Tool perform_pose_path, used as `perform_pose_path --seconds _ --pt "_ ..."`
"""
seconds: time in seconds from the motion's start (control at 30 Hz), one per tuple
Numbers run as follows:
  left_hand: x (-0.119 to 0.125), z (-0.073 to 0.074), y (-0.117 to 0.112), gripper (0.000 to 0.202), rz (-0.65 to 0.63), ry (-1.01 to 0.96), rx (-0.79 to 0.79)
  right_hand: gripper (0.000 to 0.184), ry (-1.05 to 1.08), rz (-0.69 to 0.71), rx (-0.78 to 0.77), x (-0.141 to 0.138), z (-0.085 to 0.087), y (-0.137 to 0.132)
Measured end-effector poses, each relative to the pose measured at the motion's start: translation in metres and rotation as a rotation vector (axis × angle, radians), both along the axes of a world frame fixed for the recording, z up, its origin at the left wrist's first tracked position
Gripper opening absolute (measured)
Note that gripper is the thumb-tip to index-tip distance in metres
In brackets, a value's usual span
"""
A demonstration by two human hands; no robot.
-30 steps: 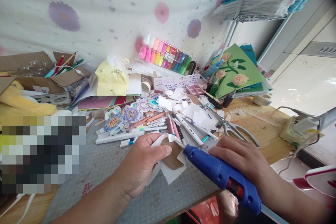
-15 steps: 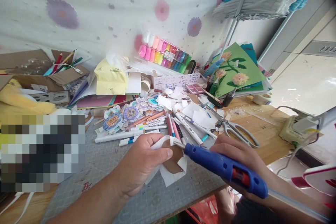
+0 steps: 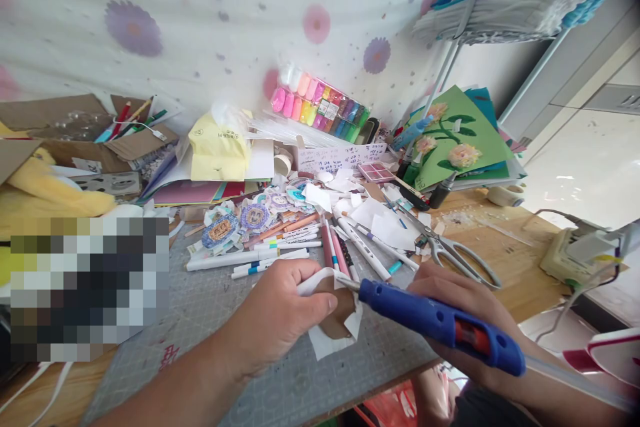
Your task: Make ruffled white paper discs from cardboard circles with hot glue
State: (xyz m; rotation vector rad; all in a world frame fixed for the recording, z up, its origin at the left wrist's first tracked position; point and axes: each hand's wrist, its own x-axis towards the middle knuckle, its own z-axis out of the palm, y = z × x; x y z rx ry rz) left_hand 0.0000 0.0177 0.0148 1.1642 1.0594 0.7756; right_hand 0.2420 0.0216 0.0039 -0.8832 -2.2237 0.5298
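Observation:
My left hand (image 3: 285, 310) pinches a brown cardboard piece (image 3: 336, 313) backed by white paper (image 3: 320, 345), whose edges stick out around it. The thumb lies across the cardboard. My right hand (image 3: 455, 307) is wrapped around a blue hot glue gun (image 3: 410, 307), with a clear glue stick (image 3: 565, 377) trailing from its rear end. The gun's metal nozzle (image 3: 347, 281) meets the top edge of the paper and cardboard. Most of my right fingers are hidden behind the gun. Both hands are above a grey cutting mat (image 3: 235, 387).
Markers (image 3: 273, 267), paper scraps (image 3: 395, 230) and round stickers (image 3: 220, 232) crowd the mat's far part. Scissors (image 3: 460, 257) lie beyond my right hand. A power strip (image 3: 570, 257) sits at the right, green card with paper flowers (image 3: 465, 143) behind. Cardboard boxes (image 3: 55, 147) stand at the left.
The view has shifted slightly, so everything sits a little further right. A flap of the white paper at the upper edge appears folded in toward the cardboard. Both grips stay the same.

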Motion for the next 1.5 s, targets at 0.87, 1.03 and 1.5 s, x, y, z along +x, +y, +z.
perform_pose_path --seconds 0.87,1.03,1.5 --pt "0.008 -0.009 -0.007 0.010 -0.068 0.353 0.125 0.009 0.350 -0.176 -0.737 -0.059 -0.002 -0.001" --pt "0.009 -0.013 -0.005 0.006 0.035 0.171 0.050 0.016 0.513 -0.203 -0.734 -0.062 -0.003 0.006" --pt "0.008 -0.028 -0.005 0.018 0.160 0.003 0.114 0.033 0.935 -0.262 -0.876 -0.069 -0.007 0.005"
